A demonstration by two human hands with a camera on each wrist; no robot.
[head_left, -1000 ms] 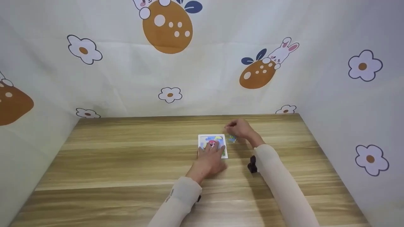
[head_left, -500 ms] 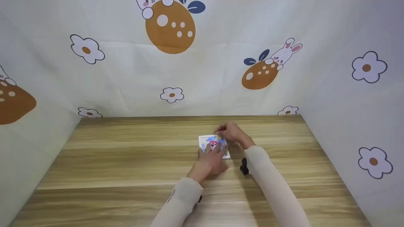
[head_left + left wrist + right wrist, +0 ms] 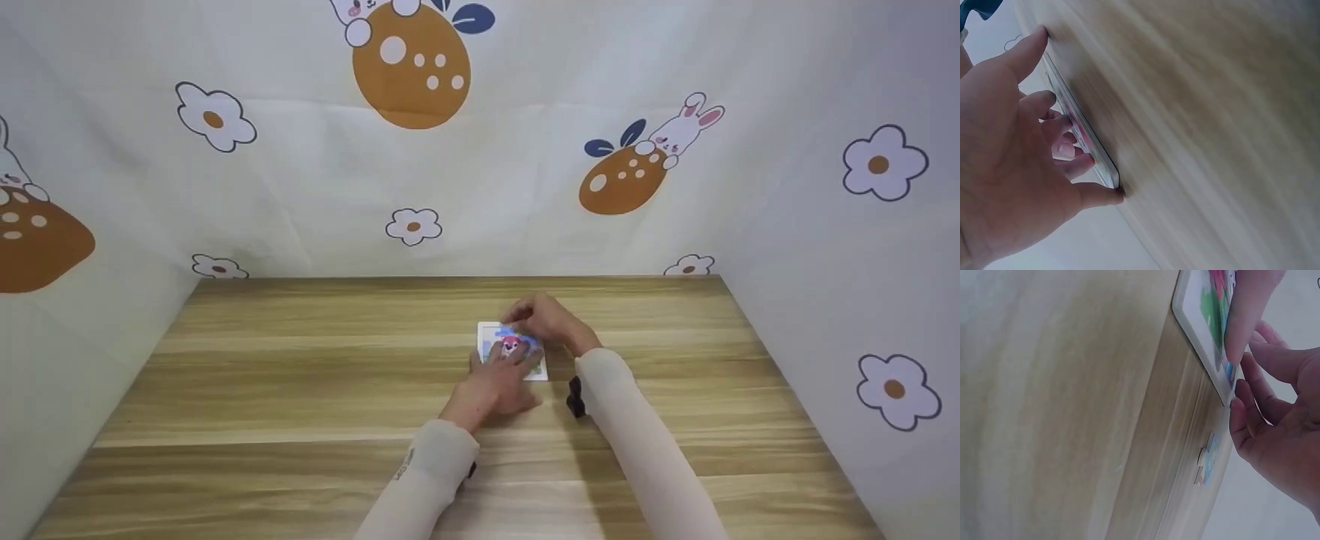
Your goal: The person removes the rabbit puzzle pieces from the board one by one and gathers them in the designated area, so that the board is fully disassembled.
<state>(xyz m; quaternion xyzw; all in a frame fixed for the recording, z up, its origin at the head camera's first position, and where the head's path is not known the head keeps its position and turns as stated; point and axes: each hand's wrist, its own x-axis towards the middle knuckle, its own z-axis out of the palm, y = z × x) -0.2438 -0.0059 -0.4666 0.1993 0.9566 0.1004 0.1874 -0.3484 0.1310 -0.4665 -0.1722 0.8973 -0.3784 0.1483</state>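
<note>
A small jigsaw puzzle with a pink cartoon animal lies in a white-rimmed tray on the table. Across its near part my left hand spreads its fingers and presses down. In the left wrist view, the outer digits of this hand reach the table at both ends of the tray, while the middle ones touch the picture. My right hand bends over the far right corner, fingertips drawn together at a blue puzzle piece, mostly hidden by fingers. Beside the tray lies a loose puzzle piece.
A wood-grain table spreads around the tray. Behind it hangs a pale cloth printed with rabbits and flowers, and more of this cloth stands at both sides. Each wrist, in light sleeves, carries a dark camera mount.
My right hand has moved left from beside the tray to over its far right corner, covering the loose piece in the head view. My left hand stays on the puzzle.
</note>
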